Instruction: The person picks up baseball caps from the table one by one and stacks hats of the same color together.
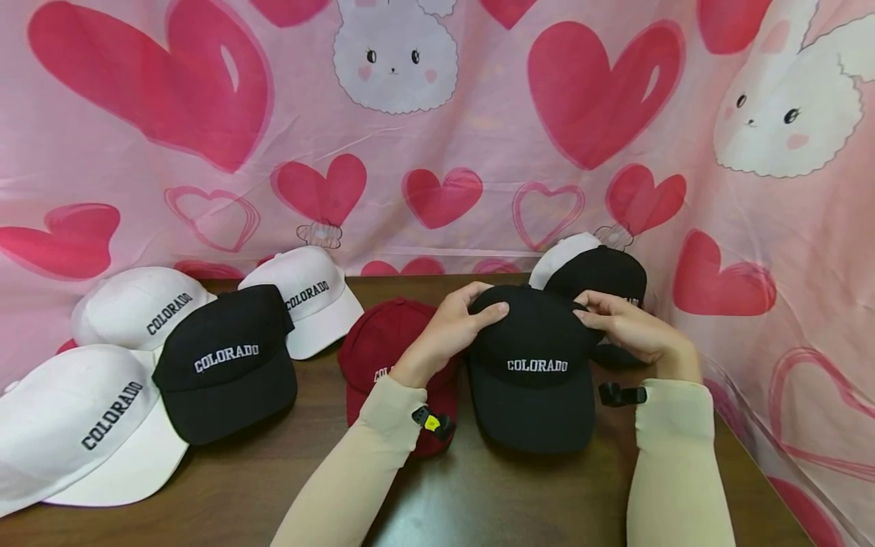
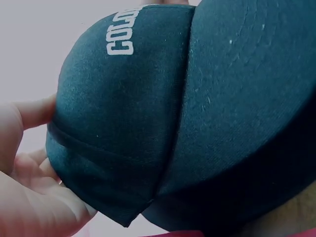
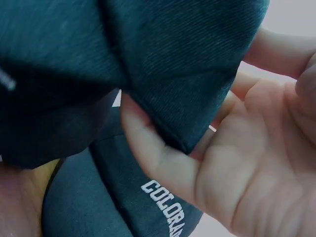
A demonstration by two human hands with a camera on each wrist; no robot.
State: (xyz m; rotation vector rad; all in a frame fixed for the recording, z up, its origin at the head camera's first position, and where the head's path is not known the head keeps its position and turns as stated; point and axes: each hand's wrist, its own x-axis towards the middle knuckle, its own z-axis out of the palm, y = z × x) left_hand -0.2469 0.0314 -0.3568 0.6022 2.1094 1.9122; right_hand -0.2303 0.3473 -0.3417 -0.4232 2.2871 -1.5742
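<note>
Sleeves [image 1: 677,463] nearest, L hand [image 1: 451,328] & R hand [image 1: 632,330] grip blk cap [image 1: 535,387] btwn 'em.

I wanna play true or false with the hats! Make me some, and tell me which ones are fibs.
1. The left hand and right hand both hold one black cap. True.
2. That black cap says COLORADO in red. False: the letters are white.
3. The left sleeve hides part of the red cap. True.
4. The red cap is right of the held black cap. False: it is to the left.
5. Hearts decorate the pink backdrop. True.
</note>
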